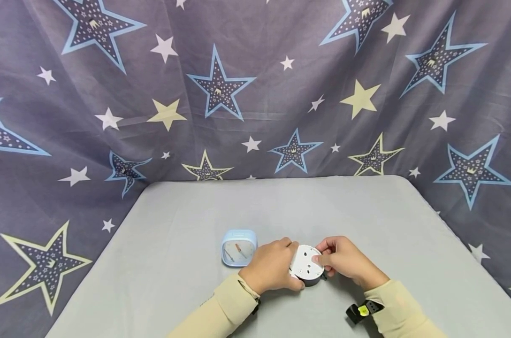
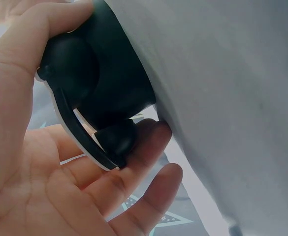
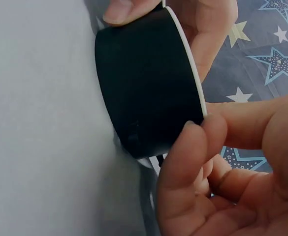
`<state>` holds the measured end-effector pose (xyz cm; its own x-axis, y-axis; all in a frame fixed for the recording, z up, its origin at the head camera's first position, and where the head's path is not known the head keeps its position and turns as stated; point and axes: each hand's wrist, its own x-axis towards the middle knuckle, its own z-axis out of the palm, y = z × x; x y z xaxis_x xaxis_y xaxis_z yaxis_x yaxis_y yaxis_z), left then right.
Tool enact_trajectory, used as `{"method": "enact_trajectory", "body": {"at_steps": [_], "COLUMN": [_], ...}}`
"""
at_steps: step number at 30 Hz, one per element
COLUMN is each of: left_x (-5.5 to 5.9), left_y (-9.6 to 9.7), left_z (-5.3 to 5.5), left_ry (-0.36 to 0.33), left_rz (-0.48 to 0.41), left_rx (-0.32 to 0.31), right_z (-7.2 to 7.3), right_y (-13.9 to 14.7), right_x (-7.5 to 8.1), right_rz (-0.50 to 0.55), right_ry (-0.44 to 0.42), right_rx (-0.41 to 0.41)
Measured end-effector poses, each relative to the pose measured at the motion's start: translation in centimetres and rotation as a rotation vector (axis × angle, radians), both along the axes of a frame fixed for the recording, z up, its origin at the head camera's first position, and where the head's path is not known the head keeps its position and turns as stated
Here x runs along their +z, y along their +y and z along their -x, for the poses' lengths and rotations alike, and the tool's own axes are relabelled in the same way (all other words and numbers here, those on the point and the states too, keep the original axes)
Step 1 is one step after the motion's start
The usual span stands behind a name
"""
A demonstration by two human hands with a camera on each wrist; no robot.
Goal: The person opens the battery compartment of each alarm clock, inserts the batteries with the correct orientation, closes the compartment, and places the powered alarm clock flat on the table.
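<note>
A round black twin-bell alarm clock [image 1: 303,264] lies face down on the grey table, its white back upward. Small knobs and holes dot that back. In the left wrist view, two black bells and a curved handle [image 2: 82,132] stick out from the black body. My left hand [image 1: 273,264] grips the clock from the left, thumb at the near side and fingers around the bells. From the right, my right hand [image 1: 344,260] pinches the clock's rim, its thumb over the white back. The dial is hidden underneath.
A light blue square alarm clock [image 1: 239,248] stands just left of my left hand, its dial facing me. The grey cloth-covered table [image 1: 175,225] reaches back to a purple star-patterned curtain [image 1: 255,94]. A black strap device [image 1: 361,311] hangs at my right wrist.
</note>
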<state>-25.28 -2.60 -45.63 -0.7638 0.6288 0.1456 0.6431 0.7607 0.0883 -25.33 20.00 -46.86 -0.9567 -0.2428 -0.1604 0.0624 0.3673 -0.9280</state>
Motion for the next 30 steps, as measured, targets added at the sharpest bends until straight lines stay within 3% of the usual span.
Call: {"method": "enact_trajectory", "body": {"at_steps": [17,30], "left_x": [-0.2,0.0], "left_y": [0.07,0.0], "left_z": [0.19,0.09], "left_ry": [-0.012,-0.016], "left_rz": [-0.001,0.0], "left_rx": [0.003,0.003], "right_z": [0.33,0.09], "right_y": [0.72,-0.07], "right_x": [0.02,-0.01], "right_rz": [0.036,-0.058], "right_ry": [-0.073,-0.014], "right_rx": [0.048,-0.05]}}
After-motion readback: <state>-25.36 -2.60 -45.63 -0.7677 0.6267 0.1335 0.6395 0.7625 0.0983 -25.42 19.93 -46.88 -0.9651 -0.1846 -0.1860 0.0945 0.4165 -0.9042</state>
